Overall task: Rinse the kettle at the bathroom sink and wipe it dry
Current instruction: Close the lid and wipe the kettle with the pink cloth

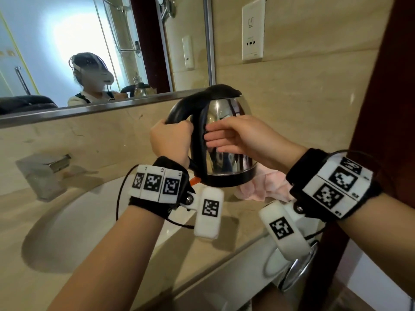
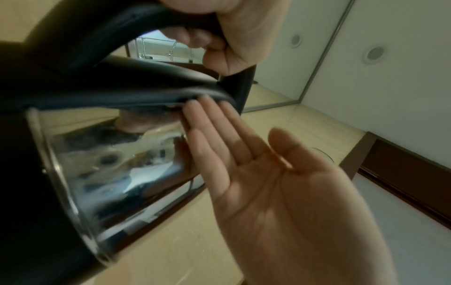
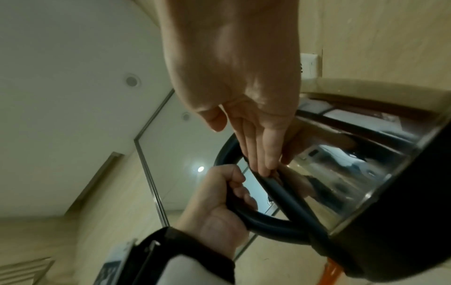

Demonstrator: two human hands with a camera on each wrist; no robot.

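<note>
holding the kettle over the counter, wiping not yet begun

the kettle is held upright in the air, above the counter edge beside the sink. the left hand curls round its black handle; the right hand lies flat, fingers straight against the steel side. a pink cloth sits on the counter behind it, in neither hand. whether rinsing is done cannot be told; drying seems still ahead.

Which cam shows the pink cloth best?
Head view: the pink cloth lies crumpled on the counter behind the kettle, partly hidden by it. Neither wrist view shows the cloth.
</note>
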